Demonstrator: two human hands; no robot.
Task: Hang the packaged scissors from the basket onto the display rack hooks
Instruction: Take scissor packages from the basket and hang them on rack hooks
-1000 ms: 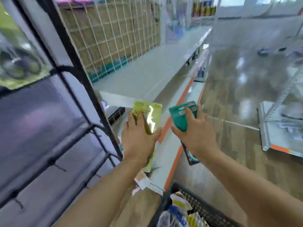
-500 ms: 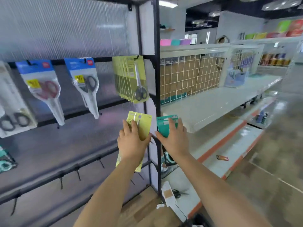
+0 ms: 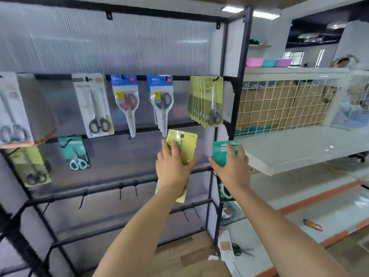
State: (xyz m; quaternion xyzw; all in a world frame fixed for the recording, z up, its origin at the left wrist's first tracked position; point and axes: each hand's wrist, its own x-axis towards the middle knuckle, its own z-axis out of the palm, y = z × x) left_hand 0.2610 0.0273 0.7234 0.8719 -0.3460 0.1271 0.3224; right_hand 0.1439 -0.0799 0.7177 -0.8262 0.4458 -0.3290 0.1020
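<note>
1. Ribbed translucent panels back the black display rack (image 3: 242,96), which now fills the left and centre of the frame; half a second ago it sat further left, and a second ago the view pointed down at the floor and basket.
2. At the upper centre right, a stack of yellow packs (image 3: 207,102) hangs from the top rail, with two blue-carded scissors (image 3: 159,100) to its left.
3. Just below that stack, the left hand (image 3: 172,170) grips a yellow scissors pack (image 3: 184,144), fingers curled over its front; the pack has risen closer to the stack than before.
4. Right of it, the right hand (image 3: 232,168) holds a teal scissors pack (image 3: 221,152) against the rack's corner post, thumb and fingers wrapped round the card, much as in the earlier frame.
5. Empty hooks (image 3: 120,189) line the rail in the lower left centre.
6. White shelving (image 3: 299,150) runs off to the right.
</note>
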